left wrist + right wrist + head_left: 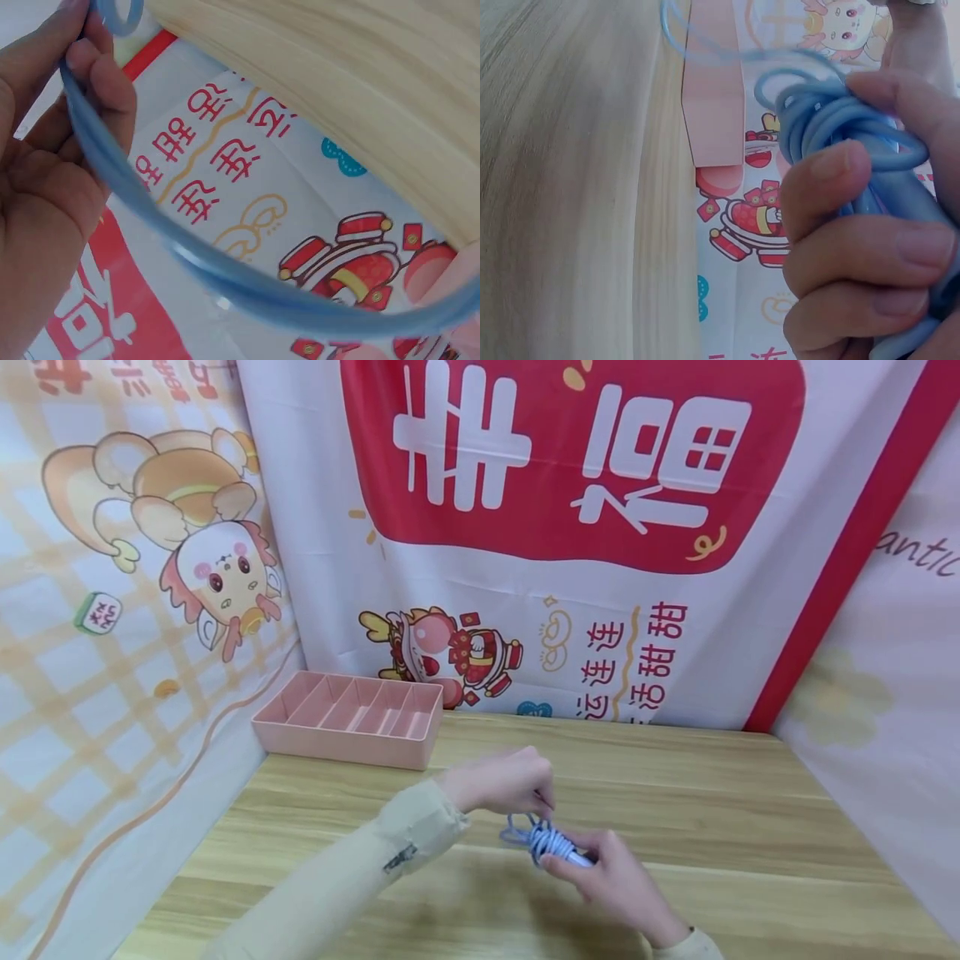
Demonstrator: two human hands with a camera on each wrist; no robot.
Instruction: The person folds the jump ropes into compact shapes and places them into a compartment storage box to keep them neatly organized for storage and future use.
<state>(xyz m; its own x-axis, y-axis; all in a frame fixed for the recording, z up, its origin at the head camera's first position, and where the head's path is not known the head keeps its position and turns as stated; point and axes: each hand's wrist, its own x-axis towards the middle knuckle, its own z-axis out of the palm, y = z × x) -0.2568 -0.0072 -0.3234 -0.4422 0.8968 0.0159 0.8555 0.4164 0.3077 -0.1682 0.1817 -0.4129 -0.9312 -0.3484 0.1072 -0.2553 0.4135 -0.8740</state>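
A blue jump rope (551, 843) has its cord wound in several turns round its handle end, seen low in the head view. My right hand (617, 878) grips the handle below the coils, fingers curled round it in the right wrist view, the thumb against the wound cord (817, 124). Up and left of the bundle, my left hand (513, 781) pinches a length of the cord. The left wrist view shows this cord (217, 274) running from the fingertips in a long curve across the picture. Part of the handle is hidden in the right palm.
A pink divided box (348, 752) stands at the back left of the wooden table (720, 802), against the cloth. Printed cloth walls (450, 577) rise behind and on both sides. An orange line (202, 743) runs down the left cloth.
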